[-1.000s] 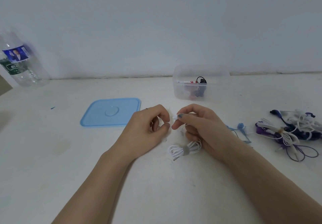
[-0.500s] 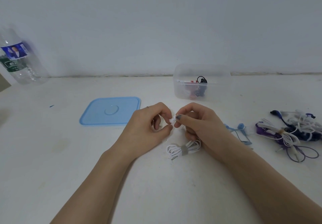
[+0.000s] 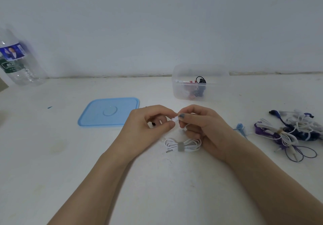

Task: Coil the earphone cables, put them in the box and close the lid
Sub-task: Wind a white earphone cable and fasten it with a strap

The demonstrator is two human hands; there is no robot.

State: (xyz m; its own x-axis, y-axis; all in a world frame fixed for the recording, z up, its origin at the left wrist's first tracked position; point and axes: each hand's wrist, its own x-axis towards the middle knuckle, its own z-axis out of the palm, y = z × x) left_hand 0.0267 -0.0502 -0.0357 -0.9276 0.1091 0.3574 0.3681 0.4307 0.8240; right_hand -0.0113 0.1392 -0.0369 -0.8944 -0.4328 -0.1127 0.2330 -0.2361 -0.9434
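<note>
A white earphone cable lies coiled on the table, bound by a grey strap, just below my two hands. My left hand and my right hand meet above it, each pinching the white earbud end between thumb and forefinger. The clear plastic box stands behind them, open, with red and black earphones inside. Its blue lid lies flat to the left of my hands.
A tangle of purple, white and dark blue earphones lies at the right, with a light blue earbud beside it. A plastic water bottle stands at the far left by the wall.
Both hands stay together over the coil, fingers shifting slightly on the earbud end. The coil has not moved.
</note>
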